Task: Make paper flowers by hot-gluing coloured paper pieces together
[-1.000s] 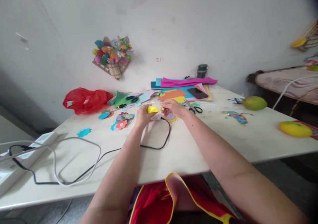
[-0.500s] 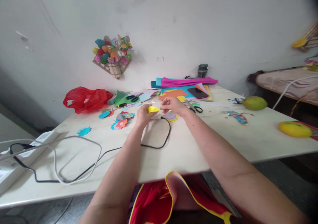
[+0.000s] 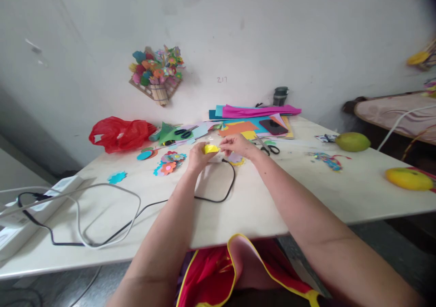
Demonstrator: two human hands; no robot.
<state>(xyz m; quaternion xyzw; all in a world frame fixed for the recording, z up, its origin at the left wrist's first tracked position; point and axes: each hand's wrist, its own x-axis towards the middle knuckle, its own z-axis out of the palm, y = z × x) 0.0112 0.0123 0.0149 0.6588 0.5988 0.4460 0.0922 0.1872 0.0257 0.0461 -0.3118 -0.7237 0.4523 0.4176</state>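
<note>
My left hand (image 3: 196,157) is closed on a small bright yellow piece (image 3: 210,149), its exact kind unclear, above the middle of the table. Close by on the right, my right hand (image 3: 239,146) pinches at the piece's right end; whatever is between its fingertips is too small to make out. Partly hidden under that hand lie lilac and yellow paper cutouts (image 3: 235,159). Just right of it rests a pair of scissors (image 3: 270,149). Layered paper flowers (image 3: 168,167) lie left of my left hand.
A black cable (image 3: 218,201) loops in front of my hands. White cords and a power strip (image 3: 64,190) occupy the left. Behind are a red plastic bag (image 3: 121,134), coloured sheets (image 3: 238,129) and a phone (image 3: 273,126). Mangoes (image 3: 353,141) sit at the right.
The view has shifted slightly, so the table things appear a little further right. Both hands stay at the yellow piece, with only slight finger movement.
</note>
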